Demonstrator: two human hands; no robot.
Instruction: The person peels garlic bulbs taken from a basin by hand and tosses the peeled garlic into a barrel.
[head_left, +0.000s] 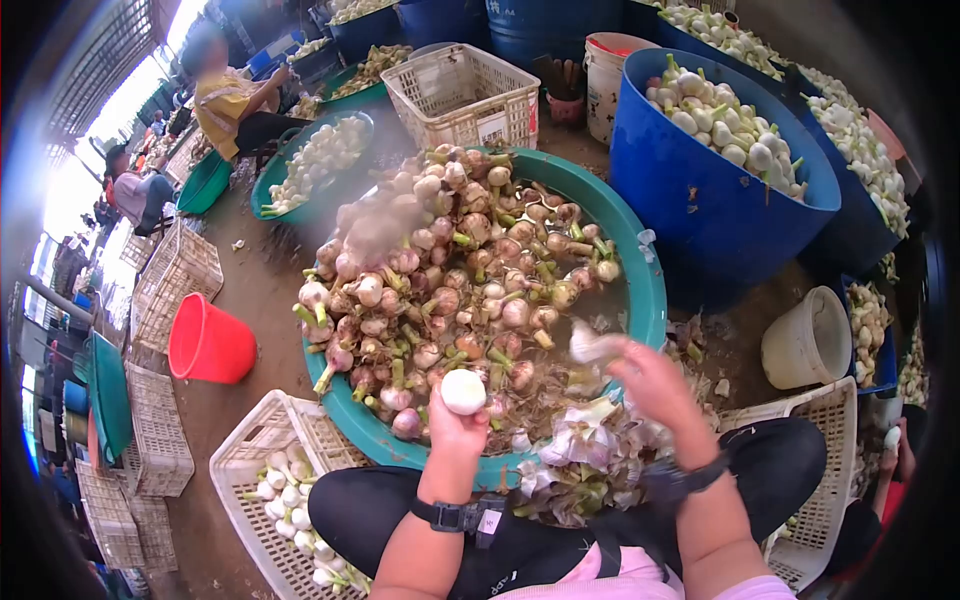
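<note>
My left hand (459,428) is closed around a peeled white garlic bulb (463,391), held up over the near rim of a round green tub (652,290). Motion smears my right hand (655,388) at the tub's right side. A blurred pale piece of garlic skin (594,345) shows at its fingertips. Inside the tub, unpeeled garlic bulbs (515,313) with cut stems are heaped in murky water. Loose garlic peelings (580,440) are piled at the near rim, between my knees and below my right hand.
A white crate (235,450) with peeled garlic stands left of my leg. A large blue barrel (680,215) full of peeled bulbs stands at right, near a white bucket (805,340). A red bucket (212,340) sits at left. Another person (235,105) sits beyond a green basin (265,190).
</note>
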